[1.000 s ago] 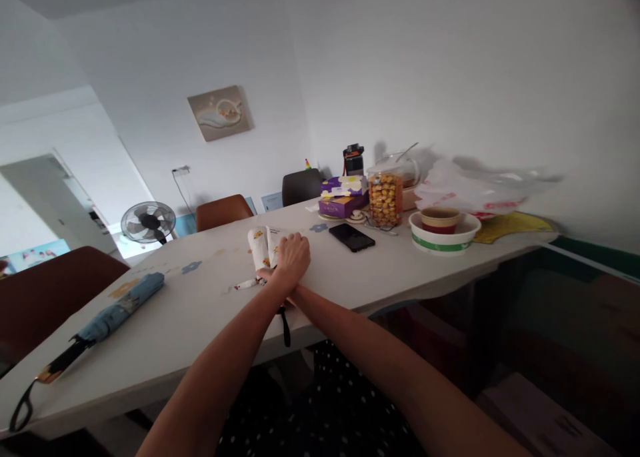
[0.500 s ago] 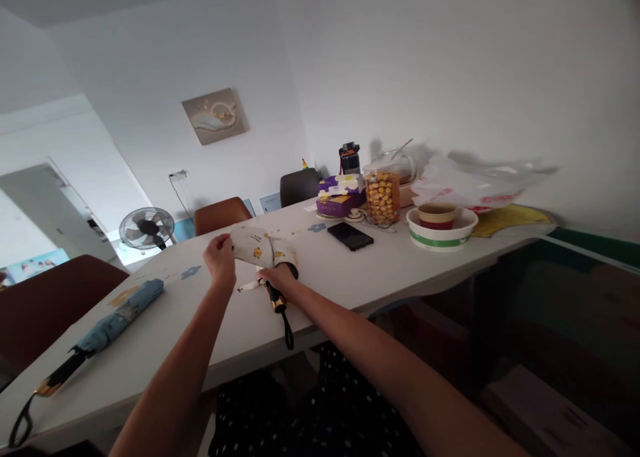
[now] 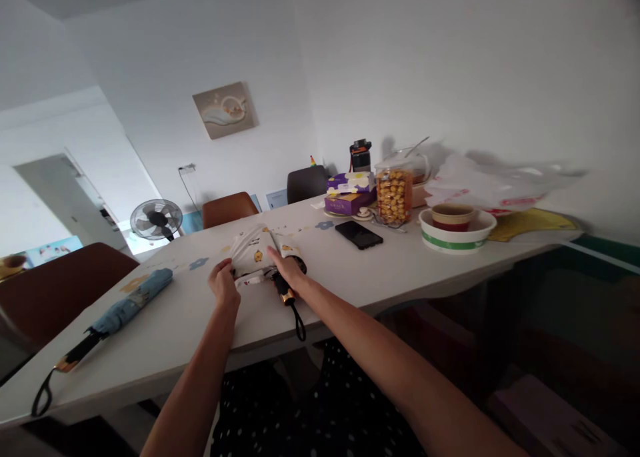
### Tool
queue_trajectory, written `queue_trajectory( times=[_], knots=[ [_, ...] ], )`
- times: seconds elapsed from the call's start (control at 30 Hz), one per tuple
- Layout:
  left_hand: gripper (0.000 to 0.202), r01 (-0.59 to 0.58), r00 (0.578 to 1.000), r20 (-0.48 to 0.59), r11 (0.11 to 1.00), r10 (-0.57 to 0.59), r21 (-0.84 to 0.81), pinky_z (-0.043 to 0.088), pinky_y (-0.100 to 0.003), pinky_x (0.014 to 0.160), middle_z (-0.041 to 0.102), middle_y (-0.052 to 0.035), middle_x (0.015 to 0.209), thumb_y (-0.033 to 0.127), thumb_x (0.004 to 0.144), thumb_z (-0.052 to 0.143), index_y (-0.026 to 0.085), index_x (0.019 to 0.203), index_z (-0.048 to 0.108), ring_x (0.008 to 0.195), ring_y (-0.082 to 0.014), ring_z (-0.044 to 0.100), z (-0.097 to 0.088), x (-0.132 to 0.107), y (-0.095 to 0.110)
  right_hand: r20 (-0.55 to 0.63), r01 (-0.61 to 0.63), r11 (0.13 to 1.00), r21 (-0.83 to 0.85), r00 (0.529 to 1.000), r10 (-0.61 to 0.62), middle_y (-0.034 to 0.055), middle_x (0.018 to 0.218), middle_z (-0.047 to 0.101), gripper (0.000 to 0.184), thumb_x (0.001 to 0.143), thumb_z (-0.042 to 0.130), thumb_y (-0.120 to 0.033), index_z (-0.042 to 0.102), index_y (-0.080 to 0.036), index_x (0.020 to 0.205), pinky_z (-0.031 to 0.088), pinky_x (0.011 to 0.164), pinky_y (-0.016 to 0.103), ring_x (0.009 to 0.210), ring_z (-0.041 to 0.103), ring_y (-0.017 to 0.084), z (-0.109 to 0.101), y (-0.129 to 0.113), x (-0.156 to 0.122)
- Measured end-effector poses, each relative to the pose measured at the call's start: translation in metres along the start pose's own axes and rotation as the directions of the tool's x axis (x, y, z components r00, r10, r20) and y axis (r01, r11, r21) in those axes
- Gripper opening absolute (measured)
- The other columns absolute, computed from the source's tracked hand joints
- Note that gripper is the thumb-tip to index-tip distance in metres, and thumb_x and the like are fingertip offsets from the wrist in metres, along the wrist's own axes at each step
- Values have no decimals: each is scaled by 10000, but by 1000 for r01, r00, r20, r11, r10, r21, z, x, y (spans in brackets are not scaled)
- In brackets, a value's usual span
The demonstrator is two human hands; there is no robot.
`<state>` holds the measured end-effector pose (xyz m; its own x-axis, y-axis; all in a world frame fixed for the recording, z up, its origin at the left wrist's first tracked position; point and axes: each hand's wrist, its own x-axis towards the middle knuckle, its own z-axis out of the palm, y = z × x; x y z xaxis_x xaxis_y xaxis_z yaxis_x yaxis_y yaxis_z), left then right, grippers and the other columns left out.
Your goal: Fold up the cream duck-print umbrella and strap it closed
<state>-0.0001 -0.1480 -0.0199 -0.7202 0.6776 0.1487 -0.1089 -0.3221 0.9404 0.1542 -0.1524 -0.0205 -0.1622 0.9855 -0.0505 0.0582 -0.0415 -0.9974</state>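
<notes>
A white folding umbrella [image 3: 256, 249] printed with small yellow figures lies on the table in front of me, its cloth partly loose. Its black handle with a gold band and a wrist strap points toward me. At the left edge of the cloth, my left hand [image 3: 223, 282] pinches a fold. My right hand [image 3: 289, 270] rests on the cloth just above the handle, fingers partly hidden behind the thumb and fabric. Further left lies a second umbrella [image 3: 131, 303], blue and rolled up, its black and gold handle toward the near edge.
On the white table [image 3: 330, 280] lies a black phone [image 3: 359, 235], right of my hands. Behind it stand purple tissue packs [image 3: 350, 193], a snack jar [image 3: 394, 195] and a dark bottle [image 3: 360, 155]. A white bowl [image 3: 457, 238] holds a paper cup; a plastic bag [image 3: 480, 183] lies behind.
My left hand has come down, drawing the cloth edge lower and flatter. My right hand has shifted from around the handle's top onto the cloth. The view has swung slightly left.
</notes>
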Motion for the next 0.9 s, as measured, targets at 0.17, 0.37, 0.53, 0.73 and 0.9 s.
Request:
queue_trajectory(
  times=[0.17, 0.37, 0.53, 0.73, 0.9],
  knots=[
    [189, 15, 1000, -5, 1000, -15, -5, 350, -213, 483, 466, 42, 553, 140, 527, 520, 134, 700, 596, 503, -75, 414, 0, -2, 2, -55, -39, 999, -24, 998, 38, 47, 647, 601, 510, 856, 411, -567, 596, -92, 880, 449, 474, 241, 499, 572, 132, 0, -2, -1],
    [90, 88, 996, -31, 994, -87, 58, 391, -208, 499, 488, 31, 649, 214, 787, 563, 123, 785, 564, 540, -69, 442, -4, 0, -1, -24, -26, 997, -78, 999, 24, 15, 768, 595, 304, 881, 510, -400, 582, -106, 909, 480, 546, 239, 597, 565, 94, 3, 3, 3],
    [222, 242, 970, -22, 964, -241, 108, 428, -225, 520, 541, 4, 740, 341, 856, 515, 123, 879, 547, 574, -79, 496, -6, 19, -1, 4, 5, 997, -79, 1000, -5, 14, 693, 583, 281, 829, 576, -385, 585, -108, 872, 461, 478, 217, 526, 542, 92, 6, 4, 2],
    [341, 276, 954, 91, 955, -286, 108, 414, -245, 472, 546, -24, 637, 441, 815, 520, 114, 730, 563, 510, -113, 516, 4, 40, 2, 8, 49, 998, -51, 999, -49, 24, 554, 563, 326, 655, 679, -415, 604, -118, 764, 424, 410, 209, 478, 550, 139, 4, 1, -2],
    [161, 95, 994, 44, 990, -100, 105, 460, -236, 559, 577, -5, 752, 284, 814, 573, 123, 832, 571, 606, -96, 539, 7, 45, -5, 46, 62, 998, -16, 997, -61, 18, 498, 541, 315, 646, 674, -427, 577, -129, 682, 401, 364, 200, 423, 529, 130, 3, 3, -3]
  ],
)
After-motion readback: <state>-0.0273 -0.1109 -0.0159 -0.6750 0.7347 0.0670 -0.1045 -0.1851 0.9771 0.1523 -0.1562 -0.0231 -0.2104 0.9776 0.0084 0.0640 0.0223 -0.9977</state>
